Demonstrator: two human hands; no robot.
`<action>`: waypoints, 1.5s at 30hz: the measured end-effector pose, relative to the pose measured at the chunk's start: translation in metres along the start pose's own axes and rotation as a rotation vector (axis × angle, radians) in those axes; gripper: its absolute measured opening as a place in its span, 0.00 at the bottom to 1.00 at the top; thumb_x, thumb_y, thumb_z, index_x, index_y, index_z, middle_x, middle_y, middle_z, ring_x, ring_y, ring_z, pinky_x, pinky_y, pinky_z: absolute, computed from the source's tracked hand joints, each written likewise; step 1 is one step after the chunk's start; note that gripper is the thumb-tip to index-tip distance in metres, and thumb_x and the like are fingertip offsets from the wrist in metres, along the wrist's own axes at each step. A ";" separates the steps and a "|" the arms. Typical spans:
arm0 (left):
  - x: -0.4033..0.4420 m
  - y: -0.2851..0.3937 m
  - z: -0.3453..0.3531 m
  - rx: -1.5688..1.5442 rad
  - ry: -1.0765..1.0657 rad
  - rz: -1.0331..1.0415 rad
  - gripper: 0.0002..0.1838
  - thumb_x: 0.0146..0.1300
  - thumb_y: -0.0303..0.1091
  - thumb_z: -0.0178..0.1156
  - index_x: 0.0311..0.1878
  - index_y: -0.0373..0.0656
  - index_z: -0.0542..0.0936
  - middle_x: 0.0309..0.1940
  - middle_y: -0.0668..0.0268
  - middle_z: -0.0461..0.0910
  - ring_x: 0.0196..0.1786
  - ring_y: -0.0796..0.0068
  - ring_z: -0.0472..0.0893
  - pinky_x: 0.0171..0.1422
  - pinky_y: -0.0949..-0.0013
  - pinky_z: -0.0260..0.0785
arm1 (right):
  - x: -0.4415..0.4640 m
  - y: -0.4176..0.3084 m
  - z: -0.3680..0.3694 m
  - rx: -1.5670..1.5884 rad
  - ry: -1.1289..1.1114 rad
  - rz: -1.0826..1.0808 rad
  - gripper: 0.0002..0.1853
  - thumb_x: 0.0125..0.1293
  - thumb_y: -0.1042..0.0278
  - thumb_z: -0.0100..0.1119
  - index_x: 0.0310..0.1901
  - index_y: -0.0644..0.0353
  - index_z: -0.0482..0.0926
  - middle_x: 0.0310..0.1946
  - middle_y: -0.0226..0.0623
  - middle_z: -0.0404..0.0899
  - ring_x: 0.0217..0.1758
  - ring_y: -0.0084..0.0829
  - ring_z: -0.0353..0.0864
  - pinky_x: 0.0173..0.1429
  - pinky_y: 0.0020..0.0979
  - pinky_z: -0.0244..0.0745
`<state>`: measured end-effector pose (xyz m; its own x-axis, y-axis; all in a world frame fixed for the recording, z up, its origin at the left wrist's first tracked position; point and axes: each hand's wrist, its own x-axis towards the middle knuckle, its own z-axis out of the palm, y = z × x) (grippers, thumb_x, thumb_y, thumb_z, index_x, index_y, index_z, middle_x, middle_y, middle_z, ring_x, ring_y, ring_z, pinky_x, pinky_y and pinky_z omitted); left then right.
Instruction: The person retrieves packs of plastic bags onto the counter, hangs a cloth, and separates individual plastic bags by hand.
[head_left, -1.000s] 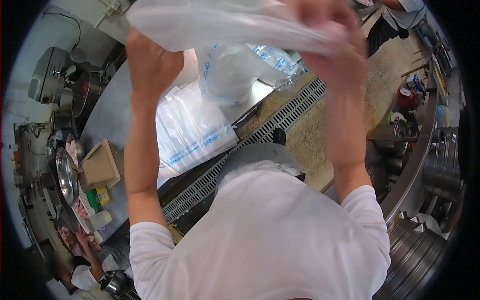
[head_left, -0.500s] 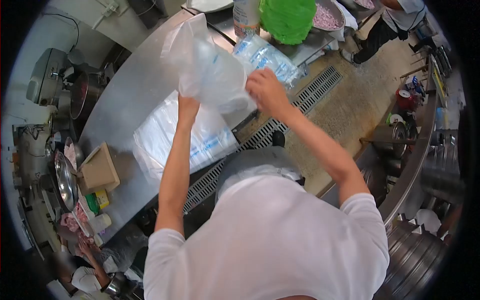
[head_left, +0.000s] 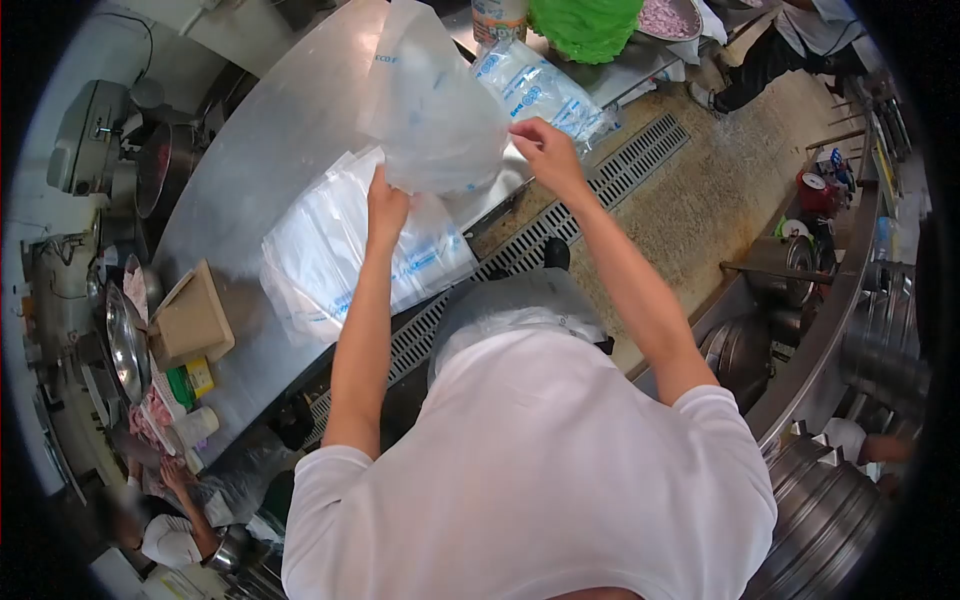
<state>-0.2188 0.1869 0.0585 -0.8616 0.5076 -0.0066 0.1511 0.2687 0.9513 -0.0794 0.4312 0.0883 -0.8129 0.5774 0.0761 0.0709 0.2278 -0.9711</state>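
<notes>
A translucent plastic bag (head_left: 440,110) with faint blue print hangs spread between my two hands above the steel table. My left hand (head_left: 388,208) pinches its lower left edge. At its right edge, my right hand (head_left: 550,158) grips the bag with thumb and fingers pressed together. Beneath my left hand and forearm lies a fanned stack of flat plastic bags (head_left: 320,245), also printed in blue. Beyond my right hand is a clear pack with blue lettering (head_left: 540,95).
The steel table (head_left: 230,190) carries a green bundle (head_left: 588,25), a printed container (head_left: 498,20), a tray of pink chopped food (head_left: 665,18) and a tan box (head_left: 195,315). A floor drain grate (head_left: 640,155) runs alongside. Other people stand at lower left and upper right.
The plastic bag has opened out wider and smoother between my hands. My right hand has moved slightly right and up; my left hand has shifted a little.
</notes>
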 end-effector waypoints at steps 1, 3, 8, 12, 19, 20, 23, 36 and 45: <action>-0.009 -0.020 -0.004 0.354 0.071 0.091 0.07 0.66 0.32 0.59 0.43 0.40 0.79 0.34 0.55 0.84 0.34 0.56 0.83 0.40 0.57 0.73 | -0.007 0.005 -0.002 0.010 0.037 0.011 0.10 0.64 0.71 0.62 0.46 0.63 0.81 0.39 0.38 0.85 0.41 0.31 0.84 0.45 0.31 0.77; -0.045 -0.016 -0.004 0.653 0.026 0.008 0.06 0.66 0.31 0.57 0.41 0.40 0.80 0.30 0.53 0.83 0.33 0.52 0.82 0.38 0.58 0.72 | -0.029 0.029 -0.004 0.028 0.105 0.045 0.10 0.66 0.70 0.61 0.46 0.64 0.82 0.36 0.37 0.86 0.36 0.27 0.83 0.41 0.29 0.77; -0.061 -0.034 -0.022 0.461 0.042 0.004 0.07 0.67 0.31 0.57 0.37 0.37 0.81 0.23 0.60 0.80 0.26 0.70 0.78 0.33 0.65 0.69 | -0.076 0.027 0.025 0.011 -0.289 0.131 0.08 0.64 0.72 0.61 0.42 0.64 0.82 0.31 0.38 0.84 0.31 0.27 0.81 0.38 0.30 0.76; -0.079 -0.010 -0.032 0.318 0.046 -0.036 0.08 0.68 0.31 0.56 0.38 0.35 0.80 0.21 0.64 0.77 0.25 0.76 0.75 0.32 0.69 0.68 | -0.084 -0.013 0.060 -0.056 -0.400 -0.074 0.07 0.63 0.72 0.61 0.39 0.65 0.83 0.29 0.44 0.83 0.29 0.35 0.81 0.39 0.33 0.75; -0.107 0.032 -0.038 0.406 0.078 0.103 0.12 0.71 0.36 0.58 0.40 0.35 0.80 0.24 0.66 0.78 0.27 0.78 0.75 0.33 0.72 0.68 | -0.066 -0.026 0.111 -0.096 -0.657 -0.147 0.06 0.61 0.72 0.63 0.32 0.67 0.81 0.22 0.44 0.81 0.28 0.41 0.82 0.37 0.38 0.74; -0.109 0.039 -0.038 0.302 0.103 -0.013 0.12 0.71 0.37 0.58 0.41 0.35 0.80 0.26 0.66 0.79 0.28 0.78 0.76 0.33 0.72 0.69 | -0.066 -0.029 0.113 -0.044 -0.650 -0.124 0.07 0.60 0.72 0.64 0.31 0.67 0.81 0.22 0.44 0.81 0.28 0.41 0.81 0.37 0.38 0.74; -0.119 0.065 -0.037 0.020 0.131 -0.288 0.14 0.72 0.38 0.57 0.45 0.34 0.81 0.32 0.66 0.81 0.29 0.78 0.78 0.34 0.73 0.72 | -0.074 -0.042 0.115 0.043 -0.657 -0.058 0.07 0.59 0.71 0.65 0.29 0.66 0.80 0.21 0.44 0.80 0.26 0.40 0.80 0.34 0.38 0.73; -0.123 0.169 -0.093 -0.915 -0.515 -0.029 0.16 0.71 0.41 0.54 0.45 0.34 0.79 0.35 0.63 0.79 0.34 0.72 0.78 0.43 0.68 0.71 | -0.037 -0.145 -0.019 0.317 0.262 -0.230 0.11 0.65 0.72 0.63 0.26 0.61 0.74 0.26 0.30 0.79 0.29 0.25 0.79 0.36 0.28 0.72; 0.021 0.254 -0.085 0.973 0.267 1.367 0.17 0.47 0.29 0.64 0.44 0.39 0.82 0.45 0.59 0.83 0.49 0.63 0.81 0.57 0.56 0.69 | -0.015 -0.275 -0.065 -0.166 -0.436 -0.820 0.05 0.64 0.71 0.64 0.34 0.61 0.78 0.28 0.33 0.79 0.35 0.28 0.80 0.42 0.31 0.74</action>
<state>-0.2397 0.1966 0.3259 0.1038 0.6625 0.7418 0.9294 0.2010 -0.3095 -0.0487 0.4111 0.3685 -0.7879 -0.1489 0.5975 -0.5649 0.5609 -0.6052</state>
